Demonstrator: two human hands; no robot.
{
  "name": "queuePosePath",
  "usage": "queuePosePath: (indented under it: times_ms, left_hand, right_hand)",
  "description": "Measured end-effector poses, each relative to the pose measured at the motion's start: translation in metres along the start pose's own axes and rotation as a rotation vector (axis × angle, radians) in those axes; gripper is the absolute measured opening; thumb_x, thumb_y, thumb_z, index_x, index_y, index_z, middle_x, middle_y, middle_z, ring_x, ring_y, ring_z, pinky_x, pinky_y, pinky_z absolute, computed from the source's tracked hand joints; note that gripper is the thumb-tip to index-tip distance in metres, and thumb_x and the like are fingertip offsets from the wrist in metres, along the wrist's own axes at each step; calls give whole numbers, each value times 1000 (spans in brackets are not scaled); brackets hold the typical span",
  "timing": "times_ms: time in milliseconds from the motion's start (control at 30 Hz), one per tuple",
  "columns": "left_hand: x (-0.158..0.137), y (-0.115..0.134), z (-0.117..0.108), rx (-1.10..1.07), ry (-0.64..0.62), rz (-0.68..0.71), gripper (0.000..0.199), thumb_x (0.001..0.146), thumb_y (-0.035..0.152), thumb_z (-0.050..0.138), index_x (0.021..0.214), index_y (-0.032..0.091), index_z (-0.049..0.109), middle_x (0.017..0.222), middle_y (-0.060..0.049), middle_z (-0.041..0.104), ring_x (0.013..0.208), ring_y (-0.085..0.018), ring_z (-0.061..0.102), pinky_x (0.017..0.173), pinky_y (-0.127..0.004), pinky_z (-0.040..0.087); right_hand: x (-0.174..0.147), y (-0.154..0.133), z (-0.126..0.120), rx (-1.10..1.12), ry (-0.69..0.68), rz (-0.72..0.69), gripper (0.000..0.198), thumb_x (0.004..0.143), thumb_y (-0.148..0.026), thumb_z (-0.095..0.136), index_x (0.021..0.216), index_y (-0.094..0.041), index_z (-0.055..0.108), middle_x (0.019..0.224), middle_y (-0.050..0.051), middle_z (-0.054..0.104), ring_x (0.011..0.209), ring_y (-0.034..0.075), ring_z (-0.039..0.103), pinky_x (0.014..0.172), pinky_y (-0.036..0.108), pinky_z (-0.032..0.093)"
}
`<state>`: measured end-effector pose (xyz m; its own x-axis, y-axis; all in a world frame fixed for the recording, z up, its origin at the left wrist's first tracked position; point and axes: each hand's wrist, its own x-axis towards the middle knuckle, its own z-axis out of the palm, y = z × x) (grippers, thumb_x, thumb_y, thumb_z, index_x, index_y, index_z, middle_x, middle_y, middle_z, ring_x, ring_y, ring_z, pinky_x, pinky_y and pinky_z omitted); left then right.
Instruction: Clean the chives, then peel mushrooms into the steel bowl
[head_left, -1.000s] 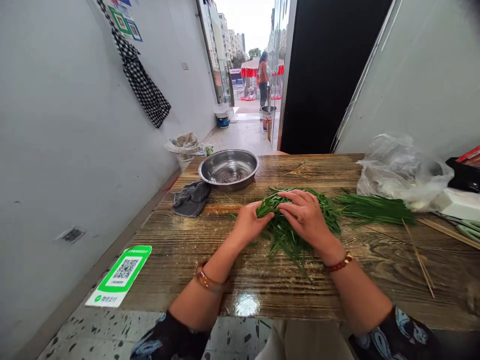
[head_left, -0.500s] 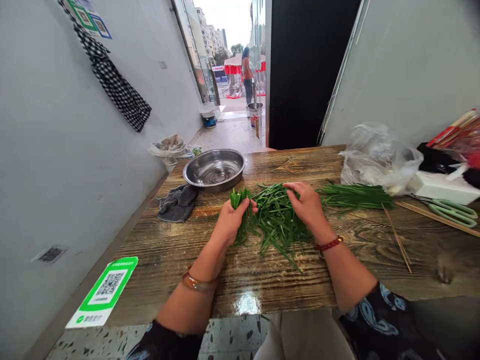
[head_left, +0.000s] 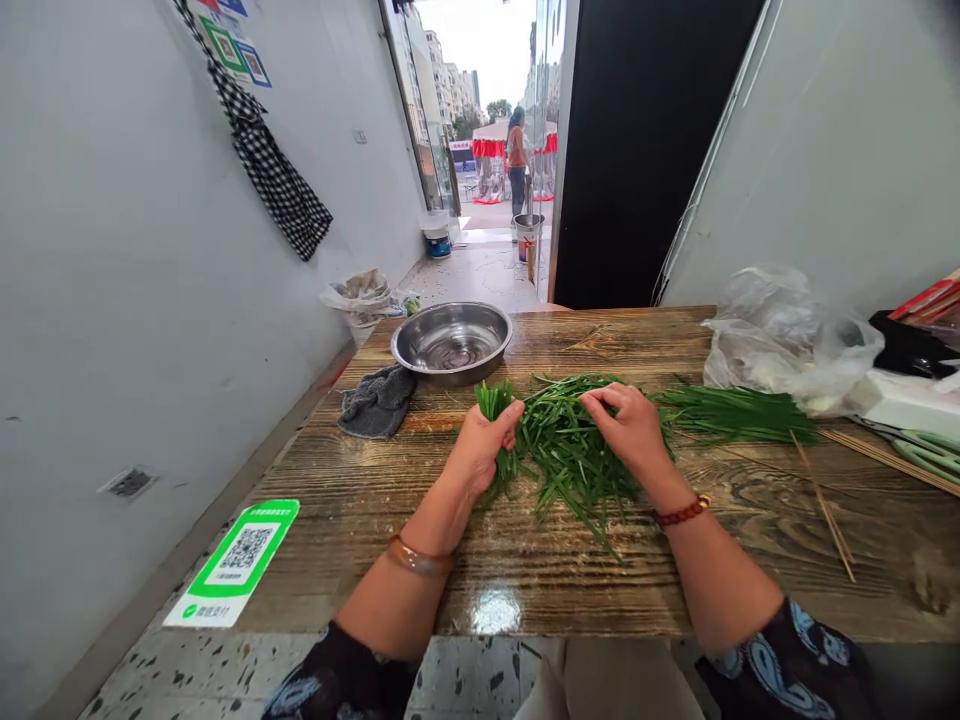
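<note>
A small upright bundle of green chives [head_left: 493, 400] is gripped in my left hand [head_left: 480, 448], its cut ends poking out above the thumb and its leaves trailing below onto the table. Over the right side of a loose, tangled chive pile [head_left: 566, 455] is my right hand [head_left: 630, 430]. Its thumb and fingertips are pinched together; whatever may be between them is too small to make out. Farther right, a neat bunch of long chives [head_left: 739, 413] lies flat on the wooden table [head_left: 360, 540].
Behind my left hand stands a steel basin [head_left: 454, 345], with a grey cloth [head_left: 377, 402] beside it. At the right are a clear plastic bag [head_left: 787, 345], thin wooden sticks [head_left: 823, 510] and green-handled scissors [head_left: 930, 455]. A QR-code card [head_left: 240, 560] lies at the front left.
The view has turned slightly left, so everything sits farther right in the picture. My right hand's fingers have come together into a pinch. My left hand keeps hold of the chives.
</note>
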<state>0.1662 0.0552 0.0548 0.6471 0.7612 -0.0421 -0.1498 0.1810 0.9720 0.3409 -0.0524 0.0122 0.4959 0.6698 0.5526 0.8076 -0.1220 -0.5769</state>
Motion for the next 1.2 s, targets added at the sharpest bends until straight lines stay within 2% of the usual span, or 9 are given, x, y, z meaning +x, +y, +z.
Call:
queuePosePath:
  times_ms: [67, 233, 500, 633, 733, 833, 933, 1033, 1200]
  left_hand:
    - [-1, -1, 1, 17, -13, -15, 34, 65, 39, 77, 64, 15, 54, 46, 10, 35, 41, -3, 28, 40, -19, 24]
    - [-3, -5, 3, -1, -77, -85, 40, 66, 44, 75, 86, 11, 67, 49, 9, 38, 40, -3, 31, 41, -19, 24]
    - [-2, -5, 3, -46, -85, -103, 38, 63, 39, 78, 86, 11, 67, 49, 9, 38, 41, -3, 30, 41, -18, 25]
    - [0, -4, 2, -73, -75, -95, 30, 64, 36, 78, 77, 11, 66, 49, 8, 40, 41, -2, 33, 41, -18, 29]
    - [1, -3, 1, -83, -6, -94, 28, 63, 34, 79, 74, 12, 65, 56, 5, 52, 46, -4, 44, 46, -18, 37]
    - [1, -1, 0, -77, 22, -127, 30, 63, 36, 78, 73, 11, 66, 68, -1, 63, 60, -9, 58, 59, -22, 49]
    - [0, 0, 0, -73, -19, -160, 33, 65, 41, 77, 72, 10, 65, 70, -3, 65, 62, -12, 62, 64, -26, 52]
    - [-1, 0, 1, -68, -45, -128, 33, 65, 40, 77, 68, 13, 59, 62, 1, 60, 51, -8, 55, 54, -24, 48]
    - [0, -2, 0, -46, -82, -39, 34, 65, 37, 78, 68, 17, 51, 46, 10, 41, 38, -3, 33, 40, -18, 30]
  right_hand:
    - [-1, -5, 2, 106, 35, 15, 28, 89, -39, 52, 78, -22, 71, 79, 4, 70, 78, 20, 61, 76, 33, 44]
    - [-6, -24, 7, 252, 20, 5, 26, 88, -37, 54, 74, -22, 70, 75, 3, 70, 75, 19, 61, 74, 33, 46]
    - [-11, -42, 8, 219, -125, -159, 22, 89, -34, 56, 78, -25, 73, 75, 2, 70, 75, 18, 61, 74, 33, 45]
    - [-9, -40, 5, 209, -205, -221, 19, 89, -34, 56, 83, -28, 74, 82, 1, 72, 79, 17, 62, 77, 33, 44]
    - [-4, -30, 0, 224, -74, -128, 23, 91, -33, 52, 91, -26, 73, 89, 3, 73, 85, 19, 63, 81, 34, 45]
    - [3, -12, -5, 194, 74, 14, 27, 92, -35, 47, 98, -23, 71, 94, 6, 72, 90, 22, 63, 83, 35, 46]
    - [5, 4, -7, 94, 34, 51, 28, 92, -35, 47, 96, -23, 71, 95, 6, 72, 89, 22, 63, 81, 35, 45]
    - [3, 10, -7, -83, -90, 8, 25, 91, -35, 50, 93, -25, 72, 93, 5, 72, 88, 21, 62, 78, 34, 43]
    - [-2, 4, -8, -269, -213, -78, 16, 85, -36, 62, 95, -30, 72, 92, 3, 71, 89, 22, 59, 72, 34, 38]
